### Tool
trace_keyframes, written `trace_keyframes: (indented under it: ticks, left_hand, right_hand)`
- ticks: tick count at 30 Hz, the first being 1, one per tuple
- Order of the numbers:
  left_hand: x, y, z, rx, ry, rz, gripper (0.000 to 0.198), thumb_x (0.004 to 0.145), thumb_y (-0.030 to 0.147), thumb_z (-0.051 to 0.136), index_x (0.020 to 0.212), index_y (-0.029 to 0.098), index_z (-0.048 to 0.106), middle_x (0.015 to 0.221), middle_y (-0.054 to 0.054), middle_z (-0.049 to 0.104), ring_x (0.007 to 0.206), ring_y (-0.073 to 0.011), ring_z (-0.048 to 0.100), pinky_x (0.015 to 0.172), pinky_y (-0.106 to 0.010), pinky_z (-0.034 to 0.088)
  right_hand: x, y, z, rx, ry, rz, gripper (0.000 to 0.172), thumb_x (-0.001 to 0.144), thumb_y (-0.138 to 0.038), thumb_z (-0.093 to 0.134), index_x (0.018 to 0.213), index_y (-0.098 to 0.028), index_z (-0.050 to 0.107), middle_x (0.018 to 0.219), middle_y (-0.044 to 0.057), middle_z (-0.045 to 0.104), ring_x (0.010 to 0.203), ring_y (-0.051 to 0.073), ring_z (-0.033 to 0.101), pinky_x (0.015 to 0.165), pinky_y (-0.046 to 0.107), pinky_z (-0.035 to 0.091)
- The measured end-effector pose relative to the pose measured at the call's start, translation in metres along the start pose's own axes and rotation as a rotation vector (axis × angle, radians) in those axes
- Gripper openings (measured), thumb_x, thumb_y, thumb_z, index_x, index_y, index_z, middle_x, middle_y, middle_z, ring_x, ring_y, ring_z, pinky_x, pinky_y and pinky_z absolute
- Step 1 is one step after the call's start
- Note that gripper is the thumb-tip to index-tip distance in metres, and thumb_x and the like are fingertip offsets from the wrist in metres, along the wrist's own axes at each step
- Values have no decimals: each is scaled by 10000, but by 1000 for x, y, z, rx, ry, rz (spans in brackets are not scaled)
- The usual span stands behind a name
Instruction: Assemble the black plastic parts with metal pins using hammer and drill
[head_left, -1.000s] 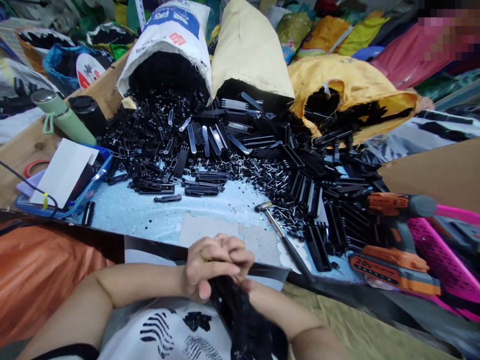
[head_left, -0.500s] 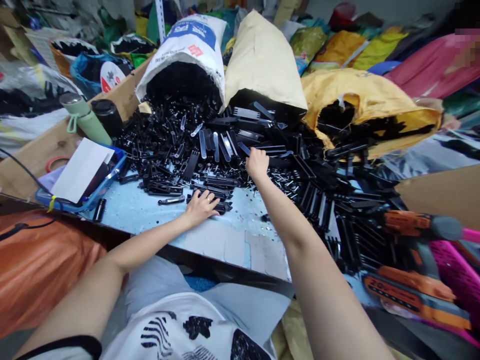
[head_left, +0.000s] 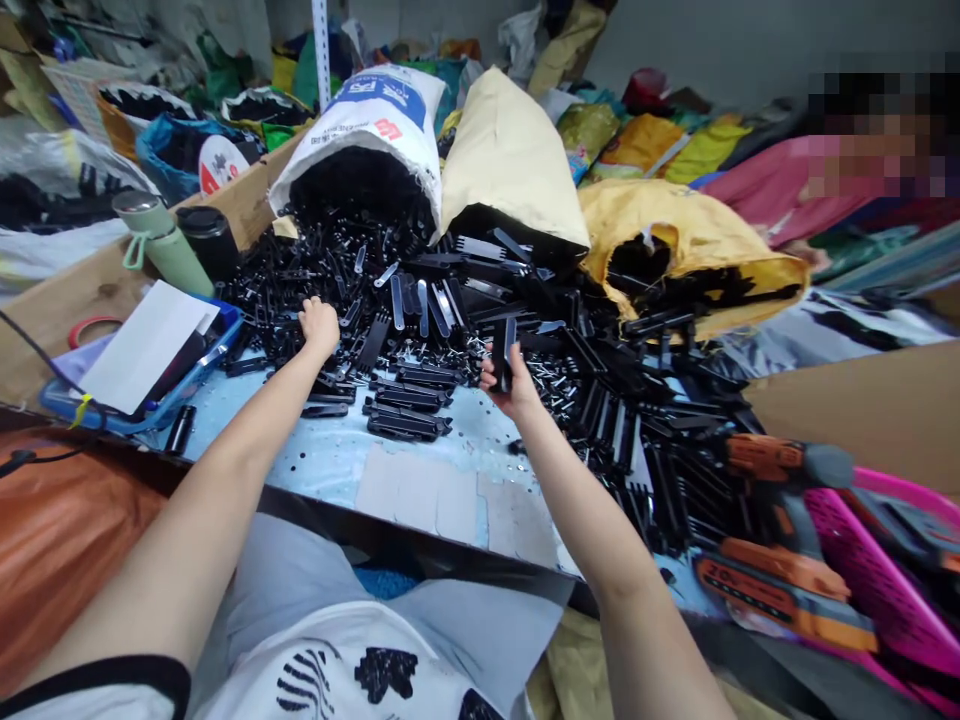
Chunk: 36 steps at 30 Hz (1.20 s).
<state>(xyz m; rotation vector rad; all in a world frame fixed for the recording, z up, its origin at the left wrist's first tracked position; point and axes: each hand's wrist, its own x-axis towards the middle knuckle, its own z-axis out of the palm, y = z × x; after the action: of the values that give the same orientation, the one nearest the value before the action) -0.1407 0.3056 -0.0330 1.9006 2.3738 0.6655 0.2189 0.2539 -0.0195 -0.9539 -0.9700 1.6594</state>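
Here, a black strip [head_left: 501, 350] is gripped upright in the right hand [head_left: 514, 388], its long axis pointing away from the body, while the left hand [head_left: 319, 325] is pressed knuckles-up into the heap of black parts [head_left: 337, 270], its grasp hidden, with stacked pieces [head_left: 409, 400] lying between them.

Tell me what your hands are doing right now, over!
Left hand on the pile of black parts, grip unclear. Right hand holds a black strip. Stacked black pieces lie between the hands, over.
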Motion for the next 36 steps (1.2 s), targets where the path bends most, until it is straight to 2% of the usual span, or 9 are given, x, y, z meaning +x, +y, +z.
trace_keyframes:
  ticks: [3,7,11,14,18,23,28,31,36]
  left_hand:
    - [-3,1,-5,28,9,38,201,931,81,364,1006,-98,417,1091,-260,480,1065,-262,436,914,-484,395]
    - [-33,4,-21,44,29,124,230,945,157,388,1051,-43,423,1075,-215,494,1016,-246,482,908,-432,406]
    - [-120,21,-29,46,59,380,222,929,258,441,1023,74,522,1019,-167,533,958,-257,504,829,-381,429]
    - [-203,32,-22,85,-144,726,169,919,210,442,951,122,582,1055,-147,565,897,-230,534,761,-337,431]
    - [-273,29,-11,137,-253,720,302,908,244,470,1173,115,536,1152,-179,560,939,-258,548,744,-367,423]
    - [-279,24,-12,-208,-281,673,342,935,181,373,1243,138,515,1043,-138,607,961,-229,563,807,-366,448]
    - [-267,59,-20,-718,-226,445,378,937,288,408,1283,168,500,984,-98,617,914,-188,588,809,-324,490]
    - [-267,77,-25,-756,-190,366,361,925,301,435,1229,152,560,939,-101,623,902,-197,588,809,-332,492]
    - [-274,88,-28,-673,-168,339,367,925,309,431,1252,189,548,908,-72,586,846,-172,574,787,-308,489]
  right_hand:
    - [-45,22,14,68,1,74,452,701,-574,640,984,-226,582,790,-20,598,675,105,571,690,271,513]
    - [-94,59,36,-50,5,-5,424,672,-447,703,1014,-215,612,979,23,645,934,173,602,889,339,481]
    - [-139,93,33,-215,-12,-144,568,629,-362,759,1125,-249,507,1085,43,623,1049,220,583,941,406,451]
    - [-167,99,0,-593,78,-254,573,669,-365,743,1155,-252,462,1053,54,617,990,216,599,900,417,469]
    - [-182,82,-33,-1193,-8,-424,326,770,-416,647,1032,-229,595,1121,97,589,1088,259,528,954,469,404]
    - [-167,83,16,-1337,-169,-377,420,852,-457,534,1221,-258,557,1147,104,588,1089,274,526,995,511,349]
    - [-152,100,73,-583,-91,-64,542,909,-525,356,1396,-287,344,924,41,618,631,136,591,580,294,520]
    - [-149,99,75,-358,-98,28,577,886,-537,401,1402,-287,342,764,-5,580,522,102,534,478,245,482]
    - [-149,85,58,-513,-148,-90,525,827,-460,556,1320,-294,487,800,-3,612,508,92,478,566,273,493]
